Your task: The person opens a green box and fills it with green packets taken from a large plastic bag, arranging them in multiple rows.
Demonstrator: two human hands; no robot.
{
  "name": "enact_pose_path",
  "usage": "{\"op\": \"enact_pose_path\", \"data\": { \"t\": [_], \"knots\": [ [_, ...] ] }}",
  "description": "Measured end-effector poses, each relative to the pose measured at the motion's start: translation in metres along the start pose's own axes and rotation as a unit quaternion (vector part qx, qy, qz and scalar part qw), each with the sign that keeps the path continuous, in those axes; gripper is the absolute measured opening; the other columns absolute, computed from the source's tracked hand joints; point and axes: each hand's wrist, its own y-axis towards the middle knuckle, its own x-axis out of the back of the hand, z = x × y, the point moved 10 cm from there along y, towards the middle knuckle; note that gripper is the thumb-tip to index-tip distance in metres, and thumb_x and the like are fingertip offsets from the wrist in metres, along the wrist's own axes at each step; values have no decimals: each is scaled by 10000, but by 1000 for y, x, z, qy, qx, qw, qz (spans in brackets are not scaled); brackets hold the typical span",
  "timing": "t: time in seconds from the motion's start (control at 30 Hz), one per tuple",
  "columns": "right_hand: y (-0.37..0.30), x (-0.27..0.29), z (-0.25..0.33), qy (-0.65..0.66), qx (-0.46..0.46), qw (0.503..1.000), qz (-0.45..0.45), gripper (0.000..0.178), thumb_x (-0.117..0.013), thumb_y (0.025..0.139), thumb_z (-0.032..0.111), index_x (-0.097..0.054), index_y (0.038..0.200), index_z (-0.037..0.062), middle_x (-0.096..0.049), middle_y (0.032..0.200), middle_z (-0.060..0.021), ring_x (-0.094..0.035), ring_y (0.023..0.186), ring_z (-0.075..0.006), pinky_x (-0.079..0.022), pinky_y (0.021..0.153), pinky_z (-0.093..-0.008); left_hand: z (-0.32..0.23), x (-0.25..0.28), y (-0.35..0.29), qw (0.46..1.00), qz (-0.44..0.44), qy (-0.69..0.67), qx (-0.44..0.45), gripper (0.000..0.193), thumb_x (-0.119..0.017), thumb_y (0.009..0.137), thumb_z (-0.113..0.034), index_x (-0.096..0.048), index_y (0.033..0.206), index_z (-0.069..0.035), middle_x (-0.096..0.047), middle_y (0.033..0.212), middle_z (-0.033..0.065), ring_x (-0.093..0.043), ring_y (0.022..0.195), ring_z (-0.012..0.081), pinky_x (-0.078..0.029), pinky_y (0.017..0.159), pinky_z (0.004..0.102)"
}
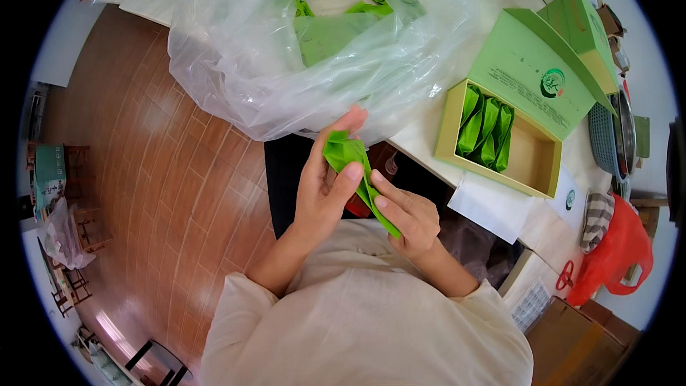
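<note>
My left hand [325, 182] and my right hand [401, 216] both grip one green packet [351, 164], held in front of my chest. The left thumb presses its upper part; the right fingers pinch its lower end. Just above the hands hangs a large clear plastic bag [243, 50] with several green packets [332, 32] inside. To the right, an open green box [529, 161] on the white table holds several green packets [486, 129] standing at its left side.
The box's green lid [532, 71] leans behind it, with another green box [586, 28] further back. White paper [493, 207], a green basket [606, 139], a red plastic bag [618, 254] and a cardboard box [579, 339] crowd the right. Wooden floor [157, 186] lies left.
</note>
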Motion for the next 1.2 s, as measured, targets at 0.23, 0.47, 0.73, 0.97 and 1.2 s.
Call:
{"op": "enact_pose_path", "data": {
  "t": [0.23, 0.47, 0.73, 0.97, 1.2],
  "knots": [
    [-10, -1, 7, -11, 28, 1000, -2, 259, -632, 743, 47, -624, 992, -24, -622, 1071, -288, -687, 761, -289, -529, 537, -264, -4, 6, -6, 995, 20, 100, 22, 364, -439, 960, -149, -512, 1246, 64, -593, 1203, 135, -538, 1039, 115, -406, 912, 246],
    [-6, -11, 17, -65, 46, 996, 29, 272, -662, 712, 50, -654, 983, 28, -634, 1098, -229, -682, 778, -286, -516, 532, -244, 8, 14, -5, 998, -27, -18, 48, 500, -280, 1020, -331, -479, 1286, 43, -558, 1255, 151, -553, 1086, 184, -414, 954, 296],
    [22, -25, 30, -57, 34, 993, 94, 353, -634, 587, 34, -693, 934, 56, -683, 974, -97, -497, 541, -181, -455, 501, -252, 14, -2, -12, 956, 3, -241, 170, 581, -438, 971, -372, -267, 1428, -57, -507, 1064, 67, -541, 900, 157, -459, 838, 294],
    [100, -13, -26, -121, -118, 981, 99, 87, -596, 794, 3, -651, 860, -2, -626, 738, -119, -522, 607, -273, -434, 565, -390, -22, 65, 8, 935, -122, -333, 24, 512, -414, 980, -322, -320, 1397, -39, -468, 942, 38, -404, 653, 81, -355, 621, 221],
    [182, -93, -199, -349, -124, 869, 329, 265, -585, 822, 106, -613, 1065, 4, -656, 948, -190, -617, 840, -383, -480, 766, -423, -14, 46, -5, 909, -64, -402, 89, 503, -526, 946, -212, -331, 1400, -119, -489, 946, 30, -394, 666, 71, -358, 629, 220]
  ]
}}
